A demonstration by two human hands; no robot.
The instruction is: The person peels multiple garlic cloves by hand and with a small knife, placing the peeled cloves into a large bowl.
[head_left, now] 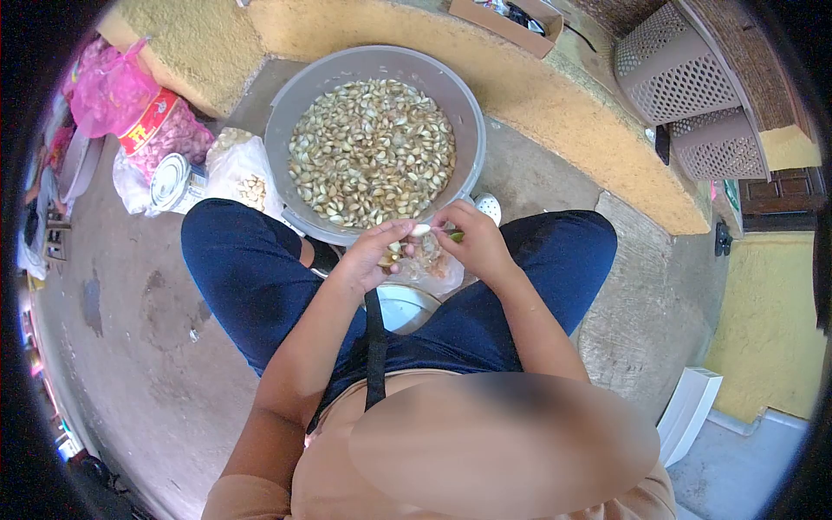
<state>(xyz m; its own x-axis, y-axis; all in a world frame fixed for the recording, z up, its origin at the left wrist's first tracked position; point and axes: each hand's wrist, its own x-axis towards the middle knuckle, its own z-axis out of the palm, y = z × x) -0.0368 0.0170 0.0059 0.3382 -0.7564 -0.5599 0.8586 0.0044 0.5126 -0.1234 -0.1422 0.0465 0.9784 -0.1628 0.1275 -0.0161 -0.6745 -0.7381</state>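
- Head view: we see both forearms reach forward from the lap and the hands meet just below the near rim of a grey basin (282,121), which is full of garlic cloves (373,152).
- Left hand (374,253): wrist bent inward, fingertips pinched on one end of a pale clove (420,230).
- Right hand (478,244): fingers curled shut, thumb against the clove's other end. A small green thing (456,236) shows in its grip; we cannot tell what it is.
- The clove is held between the two hands, above a clear plastic bag (433,276) on the lap.
- White bowl (403,305) sits between the knees.
- Tin can (169,180) stands on the floor, left of the basin.
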